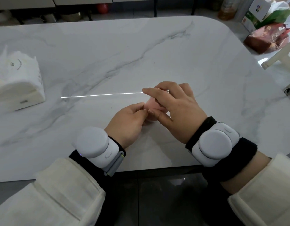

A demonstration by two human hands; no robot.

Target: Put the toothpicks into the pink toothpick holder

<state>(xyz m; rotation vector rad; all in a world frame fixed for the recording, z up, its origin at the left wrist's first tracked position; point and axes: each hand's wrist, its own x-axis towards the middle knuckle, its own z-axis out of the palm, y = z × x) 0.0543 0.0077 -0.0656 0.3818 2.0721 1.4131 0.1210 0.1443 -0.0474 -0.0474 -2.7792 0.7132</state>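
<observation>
The pink toothpick holder (151, 105) is held between both hands just above the white marble table (108, 54), near its front edge. My right hand (175, 111) wraps over it from the right, thumb beneath and fingers on top, hiding most of it. My left hand (128, 121) pinches at its left end with fingertips closed. No toothpicks can be made out; any are hidden by the fingers.
A white tissue pack (16, 82) sits at the table's left edge. Beyond the far right corner are a red bag (268, 39), boxes (258, 10) and a white chair part (281, 56). Dark floor lies below the front edge.
</observation>
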